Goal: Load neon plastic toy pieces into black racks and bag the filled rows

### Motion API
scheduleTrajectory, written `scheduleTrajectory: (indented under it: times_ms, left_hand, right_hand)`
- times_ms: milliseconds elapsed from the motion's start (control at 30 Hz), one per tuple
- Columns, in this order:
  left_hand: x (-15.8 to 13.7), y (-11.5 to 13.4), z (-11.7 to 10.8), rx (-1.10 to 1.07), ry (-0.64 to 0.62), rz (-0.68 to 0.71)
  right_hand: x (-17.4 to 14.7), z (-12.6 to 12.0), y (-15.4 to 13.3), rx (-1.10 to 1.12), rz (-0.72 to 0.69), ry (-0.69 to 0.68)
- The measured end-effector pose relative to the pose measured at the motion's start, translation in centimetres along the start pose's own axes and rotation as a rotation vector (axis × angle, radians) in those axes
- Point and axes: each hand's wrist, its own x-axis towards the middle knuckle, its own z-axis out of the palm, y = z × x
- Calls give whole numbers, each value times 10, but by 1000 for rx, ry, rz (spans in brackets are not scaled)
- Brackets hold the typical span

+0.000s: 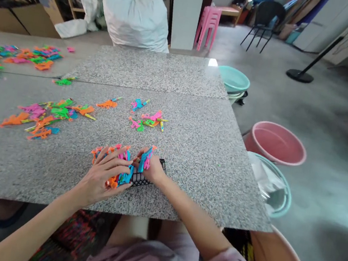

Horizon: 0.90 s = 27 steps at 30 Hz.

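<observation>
A black mesh basket (141, 179) sits near the front edge of the speckled table, its left part filled with small bright plastic toys (125, 177) that look like toy pistols. My left hand (101, 177) lies over these toys with its fingers spread and touching them. Over the right end of the basket, my right hand (154, 169) is closed on a blue and pink toy pistol (144, 161), held tilted upward. Part of the basket is hidden by both hands. Beyond it lie a small cluster of toys (149, 122) and a larger loose pile (55, 115) to the left.
More toys (37, 57) are heaped at the far left. A white sack (137, 16) stands behind the granite table (194, 129). Along the right side are a pink basin (277, 141) and turquoise tubs (233, 80) on the floor. A seam crosses the tabletop.
</observation>
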Motion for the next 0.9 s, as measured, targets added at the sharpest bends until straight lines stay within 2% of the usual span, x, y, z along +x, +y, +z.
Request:
scheduleTrajectory:
  times_ms: [167,300,367,500,567,767,900]
  left_hand:
    - [-2,2,2,26,24,-20]
    - [-1,7,2,63,96,-23]
    - [1,9,0,62,88,-9]
    - [6,4,-3,24,-66,29]
    - [7,0,-3,38,-102,50]
    - [1,-6,0,64,-59,39]
    - [4,-4,0,82,-37,58]
  right_hand:
    - [14,0,-17,-397,-43,-63]
    - [10,-4,-28,-540,14,-88]
    - [9,-5,-32,-561,9,-110]
    - [14,-6,-33,-537,-34,-135]
    - [16,-6,-31,-539,-41,-139]
    - [11,-1,-21,-519,-73,-73]
    - [18,0,-28,-515,-29,-132]
